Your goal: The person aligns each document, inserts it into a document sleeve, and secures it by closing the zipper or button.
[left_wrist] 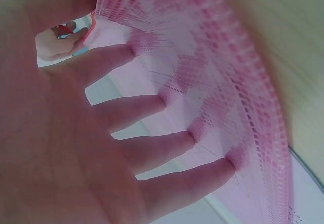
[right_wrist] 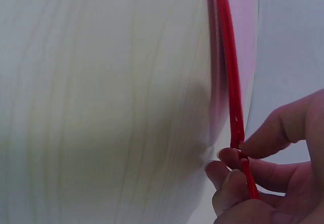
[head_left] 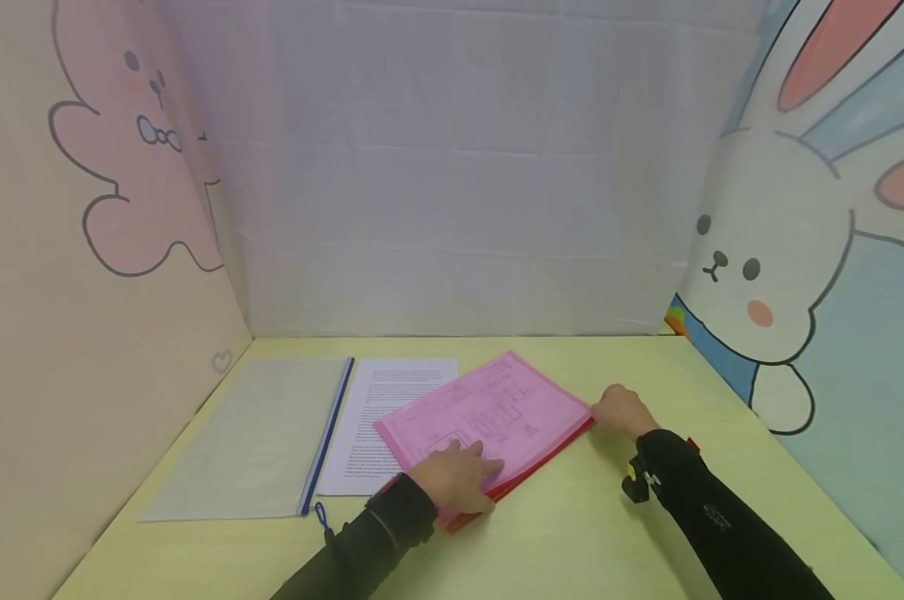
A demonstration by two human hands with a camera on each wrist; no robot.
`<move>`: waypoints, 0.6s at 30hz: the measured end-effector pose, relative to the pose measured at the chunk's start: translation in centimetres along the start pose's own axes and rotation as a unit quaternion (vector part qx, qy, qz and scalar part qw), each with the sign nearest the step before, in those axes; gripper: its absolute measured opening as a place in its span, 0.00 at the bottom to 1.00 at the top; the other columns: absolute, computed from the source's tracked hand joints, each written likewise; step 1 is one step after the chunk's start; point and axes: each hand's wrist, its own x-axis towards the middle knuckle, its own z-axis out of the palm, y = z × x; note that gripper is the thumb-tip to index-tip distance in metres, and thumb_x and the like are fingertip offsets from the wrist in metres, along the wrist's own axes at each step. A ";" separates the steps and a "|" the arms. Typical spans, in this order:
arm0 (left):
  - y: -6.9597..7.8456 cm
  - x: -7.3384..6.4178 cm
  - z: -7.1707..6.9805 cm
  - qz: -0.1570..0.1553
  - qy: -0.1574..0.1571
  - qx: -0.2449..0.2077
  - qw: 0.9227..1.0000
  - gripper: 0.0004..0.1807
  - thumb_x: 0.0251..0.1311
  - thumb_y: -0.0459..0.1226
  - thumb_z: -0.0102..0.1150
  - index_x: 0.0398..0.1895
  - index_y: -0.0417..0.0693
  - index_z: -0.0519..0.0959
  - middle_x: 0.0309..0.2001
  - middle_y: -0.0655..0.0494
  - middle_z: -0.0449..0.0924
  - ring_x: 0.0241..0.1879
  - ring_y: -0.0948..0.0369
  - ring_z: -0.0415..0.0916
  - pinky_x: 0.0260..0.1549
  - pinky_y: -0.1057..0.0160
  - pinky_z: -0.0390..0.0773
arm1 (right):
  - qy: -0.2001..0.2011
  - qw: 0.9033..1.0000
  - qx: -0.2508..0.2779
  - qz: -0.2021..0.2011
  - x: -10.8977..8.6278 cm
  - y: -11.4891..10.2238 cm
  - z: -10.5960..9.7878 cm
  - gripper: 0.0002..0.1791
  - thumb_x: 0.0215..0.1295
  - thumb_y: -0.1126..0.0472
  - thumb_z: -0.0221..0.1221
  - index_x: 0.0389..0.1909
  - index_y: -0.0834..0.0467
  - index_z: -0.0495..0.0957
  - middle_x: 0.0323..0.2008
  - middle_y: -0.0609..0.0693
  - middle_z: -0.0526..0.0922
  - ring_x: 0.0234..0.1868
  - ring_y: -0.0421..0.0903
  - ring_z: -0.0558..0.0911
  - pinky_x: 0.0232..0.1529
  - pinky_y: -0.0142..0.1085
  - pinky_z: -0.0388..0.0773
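Pale yellow worktop (head_left: 556, 533) between cartoon-painted walls (head_left: 871, 333). At centre lies a pink mesh folder (head_left: 549, 396); the left hand (head_left: 457, 477) presses its near end, fingers straight, while the right hand (head_left: 624, 410) pinches its red zip (right_wrist: 230, 47) at the right corner. Keeping that edge flat and taut should help the zip run smoothly. Diagram-printed paper (head_left: 496, 412) seems inside. Left of it: a loose page (head_left: 362, 450), partly beneath, and a frosted blue-zipped folder (head_left: 249, 442).

Legible text: none | white sheet (head_left: 380, 404), 7 o'clock in head view: printed lines, too small to read | pink zip folder (head_left: 496, 408), 5 o'clock: print, diagrams, unreadable | right sleeve (head_left: 725, 525), 4 o'clock: pale mark, illegible
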 end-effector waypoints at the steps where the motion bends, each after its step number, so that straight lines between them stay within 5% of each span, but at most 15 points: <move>1: 0.0 0.0 0.0 0.000 0.000 0.001 1.000 0.34 0.56 0.56 0.66 0.70 0.78 0.73 0.75 0.57 0.64 0.75 0.44 0.58 0.64 0.39 0.67 | 0.000 1.000 -0.015 -0.003 0.0 0.1 0.0 0.11 0.62 0.62 0.53 0.33 0.69 0.74 0.27 0.55 0.72 0.28 0.51 0.72 0.29 0.40 0.69; 18: -0.2 -0.2 0.0 0.009 0.022 0.025 0.999 0.35 0.56 0.59 0.63 0.71 0.74 0.72 0.74 0.52 0.66 0.73 0.48 0.61 0.62 0.44 0.70 | 0.018 0.979 -0.185 -0.089 -0.3 0.1 1.8 0.05 0.65 0.68 0.56 0.32 0.66 0.77 0.25 0.54 0.75 0.25 0.50 0.72 0.28 0.44 0.71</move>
